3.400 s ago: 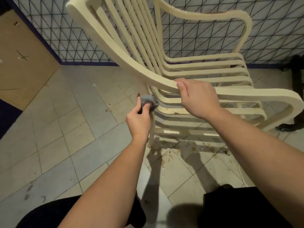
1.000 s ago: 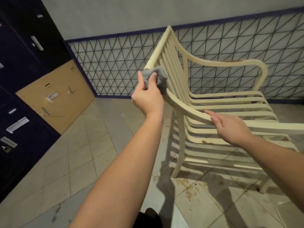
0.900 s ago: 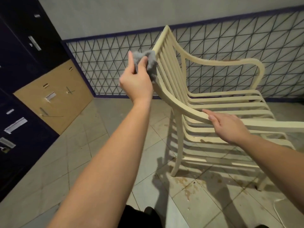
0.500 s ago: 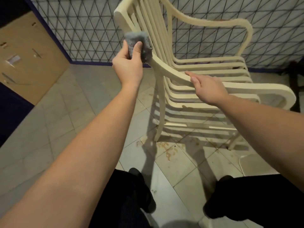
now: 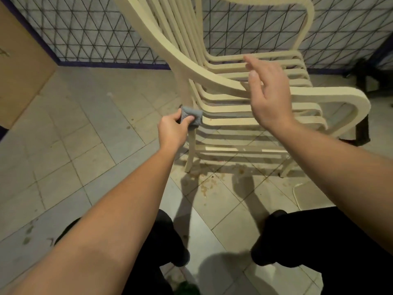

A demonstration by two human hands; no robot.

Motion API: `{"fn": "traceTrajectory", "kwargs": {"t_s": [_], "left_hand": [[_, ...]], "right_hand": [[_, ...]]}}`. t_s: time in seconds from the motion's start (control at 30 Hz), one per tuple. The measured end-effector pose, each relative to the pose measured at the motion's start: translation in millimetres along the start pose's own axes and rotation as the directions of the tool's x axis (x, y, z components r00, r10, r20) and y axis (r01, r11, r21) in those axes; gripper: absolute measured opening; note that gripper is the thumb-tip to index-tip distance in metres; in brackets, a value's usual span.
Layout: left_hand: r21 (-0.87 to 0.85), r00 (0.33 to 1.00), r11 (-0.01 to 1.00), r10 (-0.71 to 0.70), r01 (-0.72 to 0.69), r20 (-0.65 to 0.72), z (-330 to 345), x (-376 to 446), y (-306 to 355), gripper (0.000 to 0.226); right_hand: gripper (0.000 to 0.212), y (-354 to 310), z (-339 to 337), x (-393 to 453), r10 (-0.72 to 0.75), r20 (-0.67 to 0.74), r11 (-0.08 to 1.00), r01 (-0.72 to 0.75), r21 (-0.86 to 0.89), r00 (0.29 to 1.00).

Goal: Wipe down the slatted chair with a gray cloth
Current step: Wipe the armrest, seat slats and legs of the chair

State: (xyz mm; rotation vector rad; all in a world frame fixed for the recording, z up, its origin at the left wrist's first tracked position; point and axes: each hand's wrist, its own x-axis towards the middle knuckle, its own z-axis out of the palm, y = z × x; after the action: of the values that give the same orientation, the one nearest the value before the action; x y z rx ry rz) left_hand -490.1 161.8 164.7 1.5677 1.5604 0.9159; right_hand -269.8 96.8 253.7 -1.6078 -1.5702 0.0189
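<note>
Low centre frame, left hand (image 5: 173,129) pinches gray cloth (image 5: 191,116) against chair (image 5: 212,75) leg, scrubbing it; right hand (image 5: 268,96) hovers open, touching nothing.

Cream chair (image 5: 223,86) of parallel slats, center and upper right of the frame; small gray cloth (image 5: 191,118) at center, against the chair's rear leg. Upper background: pale wall (image 5: 95,28) crossed by a black triangular lattice with a dark purple band along its base, and a tan board (image 5: 19,67) at the upper left. Lower frame: pale gray-beige floor tiles (image 5: 74,135) with brown speckled stains beneath the chair, and black trousers (image 5: 329,252) at the bottom edge.
</note>
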Motion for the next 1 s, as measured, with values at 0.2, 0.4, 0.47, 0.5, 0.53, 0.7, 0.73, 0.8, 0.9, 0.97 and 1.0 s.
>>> {"fn": "traceTrajectory", "kwargs": {"t_s": [0.2,0.4,0.47,0.5,0.53,0.7,0.73,0.8,0.9,0.97,1.0], "left_hand": [[0.072,0.996,0.994,-0.087,0.085,0.022,21,-2,-24,0.027],[0.093,0.946,0.95,-0.307,0.298,0.1,35,-10,-72,0.035],[0.014,0.907,0.911,-0.413,0.413,0.089,40,-14,-93,0.037],[-0.036,0.879,0.879,-0.471,0.475,0.078,43,-17,-106,0.039],[-0.078,0.84,0.837,-0.537,0.542,0.077,47,-19,-119,0.042],[-0.337,0.641,0.574,-0.756,0.746,0.132,84,-20,-184,0.06],[-0.4,0.614,0.522,-0.775,0.753,0.146,89,-21,-178,0.056],[-0.513,0.58,0.431,-0.797,0.742,0.168,102,-18,-173,0.043],[-0.69,0.538,0.264,-0.816,0.674,0.213,122,-6,-164,0.016],[-0.762,0.485,0.165,-0.848,0.626,0.214,131,5,-160,0.028],[-0.758,0.454,0.139,-0.862,0.638,0.224,138,10,-163,0.027]], "right_hand": [[0.037,13,19,-77,-0.003,0.062,1.0,0.004,-0.024,0.998],[0.042,33,47,-132,0.19,0.37,0.976,-0.216,0.03,0.909],[0.042,35,51,-127,0.215,0.348,0.972,-0.236,0.017,0.912],[0.041,36,53,-122,0.219,0.347,0.971,-0.239,0.016,0.912],[0.04,38,57,-116,0.222,0.368,0.97,-0.242,0.009,0.903],[0.042,70,99,-96,0.317,0.7,0.948,-0.205,-0.242,0.64],[0.047,76,110,-94,0.334,0.757,0.942,-0.167,-0.292,0.562],[0.056,83,132,-92,0.36,0.84,0.929,-0.069,-0.364,0.407],[0.06,86,155,-89,0.429,0.854,0.887,0.041,-0.46,0.295],[0.057,84,165,-87,0.463,0.827,0.861,0.062,-0.505,0.32],[0.054,82,168,-87,0.473,0.815,0.852,0.063,-0.52,0.336]]}}
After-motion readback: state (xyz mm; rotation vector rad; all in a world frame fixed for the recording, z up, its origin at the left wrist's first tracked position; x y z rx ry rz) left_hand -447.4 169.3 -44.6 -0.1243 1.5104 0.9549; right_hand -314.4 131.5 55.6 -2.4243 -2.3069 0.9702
